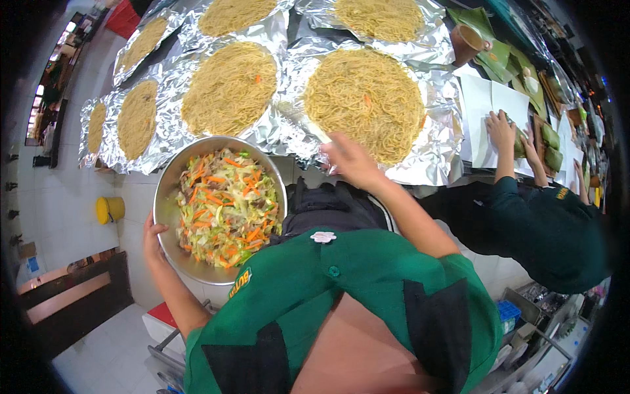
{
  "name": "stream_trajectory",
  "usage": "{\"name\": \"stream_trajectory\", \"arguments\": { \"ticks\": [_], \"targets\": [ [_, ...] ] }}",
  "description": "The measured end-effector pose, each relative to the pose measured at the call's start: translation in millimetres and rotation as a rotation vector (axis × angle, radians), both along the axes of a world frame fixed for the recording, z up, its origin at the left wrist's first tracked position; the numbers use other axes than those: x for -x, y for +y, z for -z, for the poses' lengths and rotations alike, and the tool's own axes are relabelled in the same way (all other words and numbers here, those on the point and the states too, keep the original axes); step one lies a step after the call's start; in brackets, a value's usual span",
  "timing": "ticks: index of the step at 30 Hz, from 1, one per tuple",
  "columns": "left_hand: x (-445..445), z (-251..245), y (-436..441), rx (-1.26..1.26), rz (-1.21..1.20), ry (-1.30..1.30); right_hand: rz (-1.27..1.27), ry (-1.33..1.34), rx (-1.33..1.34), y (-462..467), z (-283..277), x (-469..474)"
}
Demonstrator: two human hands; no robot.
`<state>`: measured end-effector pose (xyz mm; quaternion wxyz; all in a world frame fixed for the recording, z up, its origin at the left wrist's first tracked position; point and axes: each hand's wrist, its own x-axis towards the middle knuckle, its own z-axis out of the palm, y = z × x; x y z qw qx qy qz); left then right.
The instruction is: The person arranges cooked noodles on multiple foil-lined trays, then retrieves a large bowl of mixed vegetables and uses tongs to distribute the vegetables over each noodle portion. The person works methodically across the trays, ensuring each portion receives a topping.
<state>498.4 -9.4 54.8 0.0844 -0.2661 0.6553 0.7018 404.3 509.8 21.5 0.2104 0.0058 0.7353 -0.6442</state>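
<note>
My left hand (154, 235) grips the rim of a large stainless steel bowl (167, 207), held tilted against my body below the table edge. Inside it is a mix of shredded cabbage, carrot sticks and what looks like meat (224, 207). My right hand (347, 160), slightly blurred, is closed on the pale handle of a utensil (317, 132) whose far end blurs against the foil. It is over the near-left edge of a round bed of cooked noodles (364, 103) on aluminium foil. To the left, another noodle round (231, 88) lies on foil (290, 64). Small carrot bits show on both.
More foil-lined noodle rounds (379, 17) stand behind and at left. At right are a brown clay-coloured pot (465, 44), banana leaves (494, 59) and white paper (475, 113), where a co-worker (541, 231) handles leaf-wrapped parcels (551, 147). A yellow bucket (109, 210) is at lower left.
</note>
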Motion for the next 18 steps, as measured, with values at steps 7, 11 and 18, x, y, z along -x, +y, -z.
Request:
{"name": "stream_trajectory", "arguments": {
  "ticks": [7, 11, 18],
  "targets": [
    [-2, 23, -11, 0.014, -0.064, 0.06, -0.221, 0.316, -0.132, -138, 53, 6],
    [-27, 51, -19, 0.091, -0.145, 0.144, -0.266, 0.381, -0.167, -164, 47, 8],
    [-67, 107, -37, 0.123, -0.354, 0.027, -0.298, 0.396, -0.191, -208, 13, 15]
  ]
}}
